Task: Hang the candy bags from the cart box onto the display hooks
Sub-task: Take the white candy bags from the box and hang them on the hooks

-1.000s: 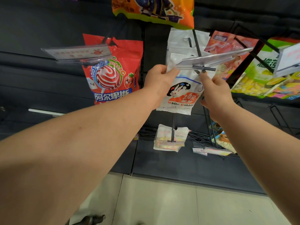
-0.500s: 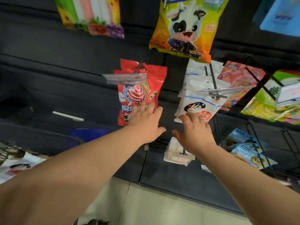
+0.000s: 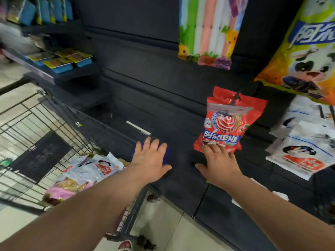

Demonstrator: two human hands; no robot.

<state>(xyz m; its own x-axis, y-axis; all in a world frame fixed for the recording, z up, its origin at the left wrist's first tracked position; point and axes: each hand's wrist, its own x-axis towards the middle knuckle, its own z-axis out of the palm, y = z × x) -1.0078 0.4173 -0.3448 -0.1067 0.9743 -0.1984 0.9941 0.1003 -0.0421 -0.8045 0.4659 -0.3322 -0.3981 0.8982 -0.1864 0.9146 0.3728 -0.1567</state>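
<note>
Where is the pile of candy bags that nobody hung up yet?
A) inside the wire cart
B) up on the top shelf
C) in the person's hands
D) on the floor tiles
A: the pile of candy bags lies inside the wire cart, just left of the open left hand.
</note>
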